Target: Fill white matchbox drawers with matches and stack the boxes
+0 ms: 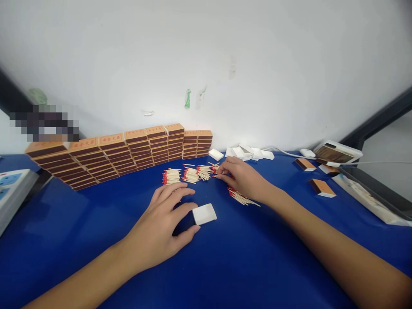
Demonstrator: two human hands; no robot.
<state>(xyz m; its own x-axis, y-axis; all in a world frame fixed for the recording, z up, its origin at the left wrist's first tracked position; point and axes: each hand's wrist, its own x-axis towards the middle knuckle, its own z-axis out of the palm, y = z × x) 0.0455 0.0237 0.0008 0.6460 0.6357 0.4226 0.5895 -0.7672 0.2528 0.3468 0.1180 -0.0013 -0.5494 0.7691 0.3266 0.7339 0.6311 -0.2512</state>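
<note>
My left hand [164,225] rests on the table, thumb and index finger at the two left corners of a small white matchbox tray [205,213]. Its other fingers stretch toward the matches. The inside of the tray is hard to make out. Farther right, my right hand [241,176] has its fingers closed in a pinch over a small pile of red-headed matches [215,169], partly hiding it. Several neat piles of matches [190,174] lie in a row to its left. A looser heap of matches [240,197] lies under the right palm and wrist.
Stacked matchboxes [138,148] line the wall at left. White empty trays [247,151] lie behind my right hand. At right are loose matchboxes [322,188], a white device [337,152] with a cable, and a dark tray-like object [376,189]. A power strip [14,189] sits far left.
</note>
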